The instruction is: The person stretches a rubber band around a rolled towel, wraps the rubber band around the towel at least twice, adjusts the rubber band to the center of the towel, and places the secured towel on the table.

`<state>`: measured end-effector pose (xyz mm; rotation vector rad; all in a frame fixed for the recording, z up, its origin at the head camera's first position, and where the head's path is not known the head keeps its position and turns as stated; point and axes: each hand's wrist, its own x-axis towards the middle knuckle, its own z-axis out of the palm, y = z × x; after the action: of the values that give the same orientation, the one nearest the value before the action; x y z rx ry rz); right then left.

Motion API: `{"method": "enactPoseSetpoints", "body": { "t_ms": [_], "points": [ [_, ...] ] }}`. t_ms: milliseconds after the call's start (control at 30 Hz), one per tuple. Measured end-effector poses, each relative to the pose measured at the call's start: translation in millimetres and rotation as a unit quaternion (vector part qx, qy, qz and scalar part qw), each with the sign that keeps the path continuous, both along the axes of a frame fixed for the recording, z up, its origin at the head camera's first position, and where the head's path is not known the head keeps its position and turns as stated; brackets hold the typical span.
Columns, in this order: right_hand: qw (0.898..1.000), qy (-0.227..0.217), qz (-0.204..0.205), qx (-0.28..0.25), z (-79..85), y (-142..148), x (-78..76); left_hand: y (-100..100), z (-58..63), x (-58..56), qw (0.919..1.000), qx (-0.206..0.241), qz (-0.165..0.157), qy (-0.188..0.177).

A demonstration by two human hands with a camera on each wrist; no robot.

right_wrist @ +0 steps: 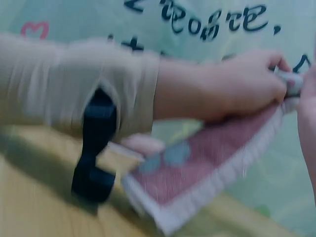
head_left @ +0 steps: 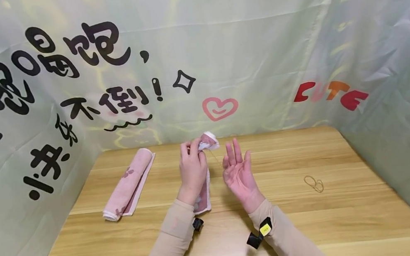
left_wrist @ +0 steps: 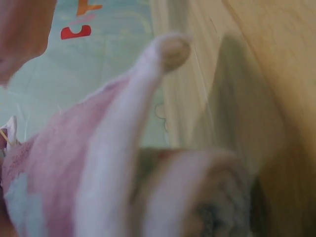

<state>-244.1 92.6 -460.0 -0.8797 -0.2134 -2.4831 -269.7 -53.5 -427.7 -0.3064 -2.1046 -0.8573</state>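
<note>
My left hand [head_left: 191, 169] grips a rolled pink towel [head_left: 202, 199] with white edges near its upper end, above the wooden table. The towel's white-hemmed end [head_left: 209, 140] sticks out beyond the fingers. In the right wrist view, the towel [right_wrist: 207, 153] hangs slanted below the left hand [right_wrist: 232, 89]. Just right of the towel is my right hand [head_left: 240, 174], palm showing and several fingers extended. A thin rubber band [head_left: 212, 155] runs from the towel's upper end toward the right hand; whether it touches a finger cannot be made out. The left wrist view shows the towel [left_wrist: 64, 148] blurred and close.
Another rolled pink towel [head_left: 130, 181] lies on the left of the table [head_left: 283, 228]. On the right lie loose rubber bands [head_left: 314, 184]. Printed fabric walls [head_left: 257, 55] stand behind the table and along both sides.
</note>
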Motion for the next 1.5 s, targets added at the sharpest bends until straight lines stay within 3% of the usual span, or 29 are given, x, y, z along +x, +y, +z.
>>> {"method": "enactPoseSetpoints", "body": {
  "t_ms": [133,233,333,467,633,733,833,867,933,1100,1233,1333,1500],
  "points": [
    [0.991,-0.123,-0.034,0.035,10.1,-0.6,6.4,2.3,0.0,0.8,0.9998,0.005,-0.003,0.018],
    [0.971,-0.222,-0.039,0.085,16.1,-2.9,11.4,2.2,-0.7,0.6,0.9993,0.014,0.0,0.033],
    [0.955,-0.269,-0.026,0.12,22.5,-4.5,15.2,1.3,-1.5,-0.4,0.9987,0.021,0.004,0.047],
    [0.956,-0.258,0.0,0.141,28.6,-0.7,15.8,0.1,-1.8,-0.6,0.9975,0.006,-0.008,0.069],
    [0.962,-0.221,0.009,0.159,31.3,12.3,8.4,-1.0,-1.9,-1.3,0.9904,-0.039,-0.055,0.121],
    [0.962,-0.199,-0.01,0.187,33.7,20.6,4.0,-3.2,-2.5,-3.2,0.9823,-0.067,-0.084,0.153],
    [0.95,-0.184,-0.059,0.246,37.5,28.0,2.4,-7.1,-2.4,-6.3,0.9726,-0.103,-0.114,0.174],
    [0.94,-0.177,-0.084,0.279,39.0,30.2,2.7,-8.8,-2.1,-7.2,0.9695,-0.115,-0.127,0.176],
    [0.911,-0.152,-0.138,0.357,42.5,34.0,4.0,-11.9,-1.1,-8.6,0.9631,-0.138,-0.153,0.173],
    [0.81,-0.061,-0.256,0.525,49.4,35.2,6.9,-16.4,1.4,-9.2,0.9496,-0.187,-0.208,0.141],
    [0.739,-0.007,-0.312,0.598,49.5,30.7,7.5,-16.1,2.2,-7.3,0.9433,-0.214,-0.224,0.119],
    [0.689,0.019,-0.342,0.639,47.0,28.2,6.8,-15.7,2.7,-5.8,0.9432,-0.216,-0.231,0.101],
    [0.63,0.045,-0.375,0.678,44.4,26.3,6.9,-15.0,2.6,-4.8,0.9477,-0.196,-0.242,0.07]
  ]
}}
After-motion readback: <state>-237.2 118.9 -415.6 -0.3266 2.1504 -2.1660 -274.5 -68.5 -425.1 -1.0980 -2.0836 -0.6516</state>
